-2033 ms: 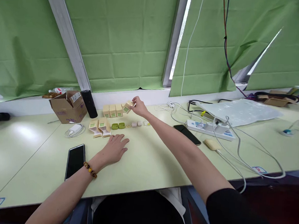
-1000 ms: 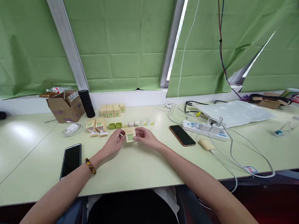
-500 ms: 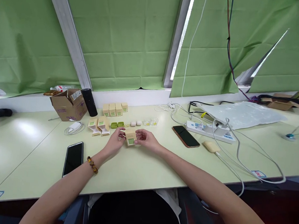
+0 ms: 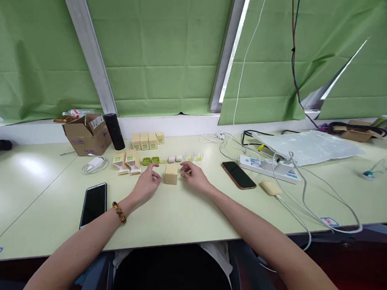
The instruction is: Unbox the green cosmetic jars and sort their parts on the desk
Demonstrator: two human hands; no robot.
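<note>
A small kraft-paper box [image 4: 171, 175] stands upright on the table between my hands, a plain side facing me. My left hand [image 4: 147, 182] is just left of it, fingers apart and holding nothing. On its other side my right hand [image 4: 193, 176] hovers with fingers loosely spread, not touching it. Behind the box runs a row of small parts: green square trays [image 4: 150, 161], tiny yellow-green pieces [image 4: 162, 161], white rolls [image 4: 175, 158] and clear cups [image 4: 194, 157]. Two opened kraft boxes [image 4: 127, 162] lie left of the row.
Several closed kraft boxes [image 4: 148, 140] line the back. A black phone [image 4: 94, 205] lies at left, another phone [image 4: 238, 175] at right. Beyond are a power strip [image 4: 269, 169] with cables, a yellow charger [image 4: 270, 188], a cardboard carton [image 4: 87, 136] and a black cylinder [image 4: 114, 132].
Both hands have let go of the small kraft box and moved apart from it. It now stands on the table, turned so its green window no longer faces me.
</note>
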